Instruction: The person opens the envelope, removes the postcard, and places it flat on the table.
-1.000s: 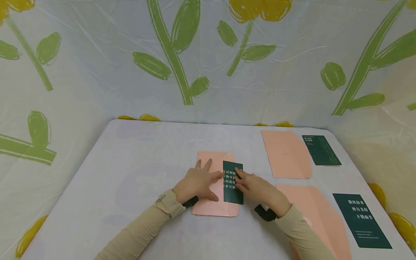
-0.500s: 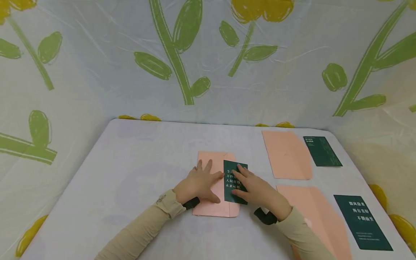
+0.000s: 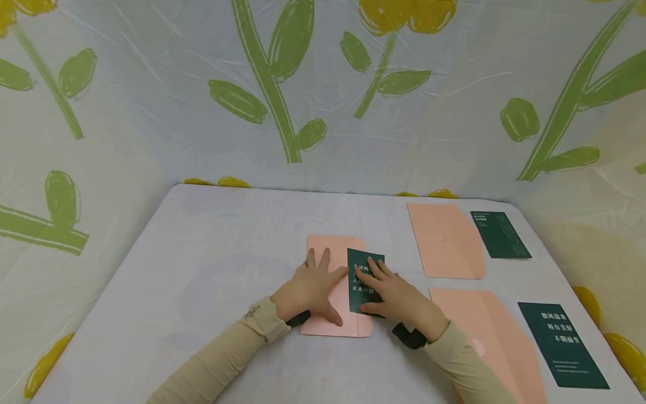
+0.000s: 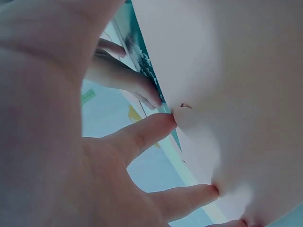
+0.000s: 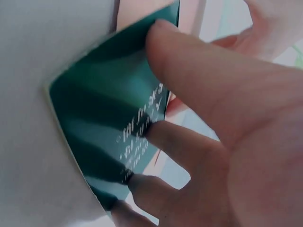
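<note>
My left hand (image 3: 309,290) lies with spread fingers on a pink envelope (image 3: 339,250) in the middle of the table. Its index fingertip and thumb are near the envelope's open right edge, as the left wrist view also shows. From that edge a dark green card (image 3: 361,258) with white printed characters sticks out to the right over the flap, its left part tucked inside. My right hand (image 3: 404,297) rests extended fingertips on the card's printed face. In the right wrist view the card (image 5: 90,90) bows slightly under thumb and fingers.
A second pink envelope (image 3: 446,241) lies at the back right beside a green card (image 3: 501,234). Nearer, another pink envelope (image 3: 497,331), partly under the right sleeve (image 3: 469,359), has a green card (image 3: 564,345) alongside. A flower-patterned sheet (image 3: 176,123) hangs behind the table.
The card slid slightly right out of the envelope between the first two frames, showing more print. My right fingers have since shifted a little left on it. The left hand has barely moved.
</note>
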